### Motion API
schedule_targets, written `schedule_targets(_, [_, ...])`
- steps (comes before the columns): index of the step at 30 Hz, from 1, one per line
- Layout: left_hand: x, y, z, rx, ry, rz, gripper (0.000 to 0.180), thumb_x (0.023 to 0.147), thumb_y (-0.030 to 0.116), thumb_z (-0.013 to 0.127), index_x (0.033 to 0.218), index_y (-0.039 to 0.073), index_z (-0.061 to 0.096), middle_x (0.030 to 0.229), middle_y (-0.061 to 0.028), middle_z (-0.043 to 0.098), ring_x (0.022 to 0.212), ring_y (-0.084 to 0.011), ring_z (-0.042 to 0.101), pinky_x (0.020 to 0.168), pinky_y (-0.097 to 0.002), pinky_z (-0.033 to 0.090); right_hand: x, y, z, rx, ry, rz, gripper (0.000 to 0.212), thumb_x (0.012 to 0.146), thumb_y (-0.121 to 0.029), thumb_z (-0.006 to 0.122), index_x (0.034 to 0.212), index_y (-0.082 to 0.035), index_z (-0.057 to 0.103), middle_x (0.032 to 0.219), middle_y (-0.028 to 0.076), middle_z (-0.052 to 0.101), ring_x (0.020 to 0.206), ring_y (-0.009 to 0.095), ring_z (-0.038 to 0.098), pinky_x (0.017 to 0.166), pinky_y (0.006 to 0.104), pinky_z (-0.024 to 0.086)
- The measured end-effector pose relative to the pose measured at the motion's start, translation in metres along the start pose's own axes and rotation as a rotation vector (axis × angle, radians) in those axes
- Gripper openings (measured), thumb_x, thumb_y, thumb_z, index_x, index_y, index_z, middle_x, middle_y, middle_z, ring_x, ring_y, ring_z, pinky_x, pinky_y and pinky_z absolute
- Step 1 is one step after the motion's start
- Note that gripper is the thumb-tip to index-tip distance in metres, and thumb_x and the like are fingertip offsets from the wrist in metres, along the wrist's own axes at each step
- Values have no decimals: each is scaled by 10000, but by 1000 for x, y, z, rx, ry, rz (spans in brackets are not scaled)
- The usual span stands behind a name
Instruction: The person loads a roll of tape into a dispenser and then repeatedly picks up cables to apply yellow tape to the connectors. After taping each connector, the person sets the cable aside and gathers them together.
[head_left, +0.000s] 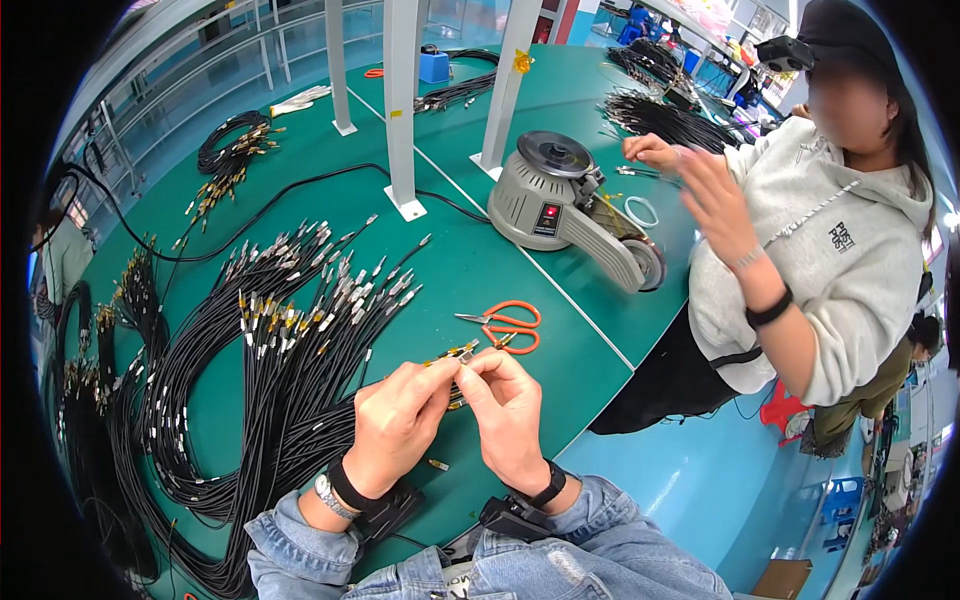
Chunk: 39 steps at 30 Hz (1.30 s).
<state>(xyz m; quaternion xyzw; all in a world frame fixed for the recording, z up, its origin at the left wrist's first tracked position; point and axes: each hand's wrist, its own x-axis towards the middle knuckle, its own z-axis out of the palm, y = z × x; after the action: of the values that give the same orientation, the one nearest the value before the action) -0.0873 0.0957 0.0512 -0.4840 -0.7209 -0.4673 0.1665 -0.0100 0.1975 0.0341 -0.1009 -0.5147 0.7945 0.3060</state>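
My left hand (pixel 403 420) and my right hand (pixel 503 412) meet in front of me, thumbs and fingertips pinched around a small metal connector (pixel 465 357). Which cable it belongs to is hidden by my fingers. More gold-and-silver cable ends show just behind and beneath the hands. To the left of my hands spreads a big bundle of black cables (pixel 285 400) with metal tips and white sleeves. Beyond my fingers lie scissors with orange handles (pixel 512 325). One loose connector piece (pixel 438 465) rests on the green table (pixel 560 385) between my wrists.
A grey tape dispenser machine (pixel 545 195) stands at the far middle. White metal posts (pixel 402 120) rise from the table, and a black power cord crosses it. On the right, a co-worker in a light hoodie (pixel 800 200) holds both hands raised. A coiled cable bundle (pixel 235 150) lies far left.
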Motion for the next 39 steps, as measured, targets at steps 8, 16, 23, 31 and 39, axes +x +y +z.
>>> schedule_targets(8, [-3, -6, 0, 86, 29, 55, 400, 742, -57, 699, 1117, 54, 615, 691, -63, 614, 524, -188, 583, 456, -288, 455, 0, 2, 2, -6, 1, 10, 48, 882, -26, 621, 884, -11, 576, 892, -1, 561, 800, 58, 513, 718, 202, 415])
schedule_targets(16, [-3, -5, 0, 89, 42, 36, 386, 746, -61, 694, 1111, 39, 614, 677, -72, 603, 505, -183, 567, 445, -290, 440, -1, 0, 3, 3, -3, 19, 47, 883, -32, 621, 890, -15, 578, 897, -1, 564, 805, 58, 512, 721, 204, 416])
schedule_targets(23, [0, -1, -1, 25, 48, -29, 330, 754, -65, 686, 1065, 27, 625, 655, -67, 579, 487, -163, 542, 436, -276, 422, 0, 0, 3, 7, -7, 34, 52, 882, -40, 623, 894, -16, 579, 905, 2, 569, 814, 60, 517, 725, 207, 420])
schedule_targets(31, [1, 0, -1, 16, 59, -62, 270, 754, -68, 689, 1007, 18, 648, 660, -57, 585, 480, -123, 522, 430, -242, 398, 0, 1, 0, 38, -21, 39, 47, 891, -31, 615, 905, 8, 593, 926, 21, 596, 845, 80, 543, 770, 231, 438])
schedule_targets(39, [1, 0, -1, 15, 71, -60, 261, 750, -63, 692, 993, 22, 646, 651, -50, 576, 474, -120, 513, 424, -243, 392, 0, 0, 3, 16, -20, 35, 51, 884, -35, 619, 906, -17, 577, 907, 2, 567, 810, 62, 511, 720, 210, 417])
